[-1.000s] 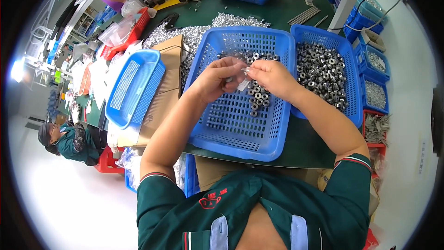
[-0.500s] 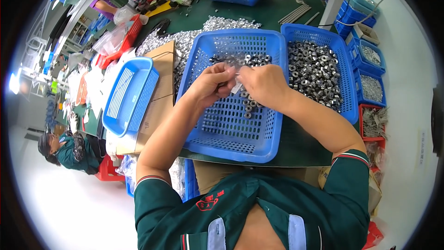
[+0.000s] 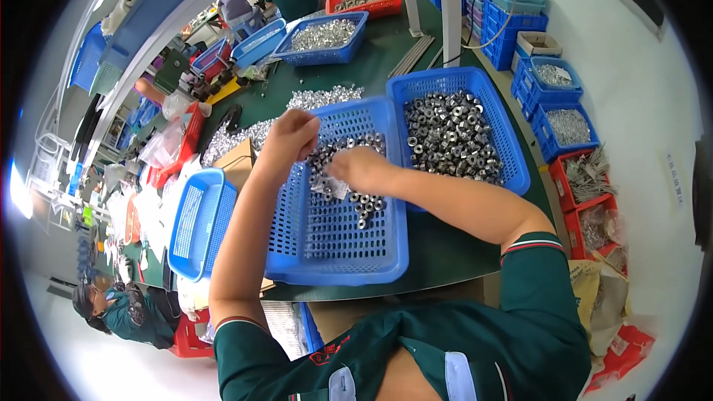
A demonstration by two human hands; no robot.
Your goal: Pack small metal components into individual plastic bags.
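On the left we saw a small blue basket [image 3: 191, 226], just beside a big blue basket [image 3: 327, 269]. Next came our left hand [image 3: 292, 139], up over the far left corner of the big one. Its fingers were bent in, with the tips close to the thumb, but we could not tell if they pinched any small thing.

Then, to the right and nearer to us, came the clear bag [image 3: 329, 186] with a white tag. It was in the big basket, among loose metal rings [image 3: 364, 212]. Rings lay on its far side and its right side. The bag was crumpled, so we could not tell which way its long side ran.

Just right of the bag and a bit to the far side was our right hand [image 3: 365, 169]. Its fingers pointed left, bunched up and blurry, so we could not tell if they were clamped on the bag or only just over it. We thought this mattered most: the bag lay right by these fingertips, on their near side. From the left hand it lay to the right and near, with a gap between. So the right hand was closer to it.

Last, on the right, a full blue basket [image 3: 503, 130] of rings stood next to the big one on the green table [image 3: 445, 252]
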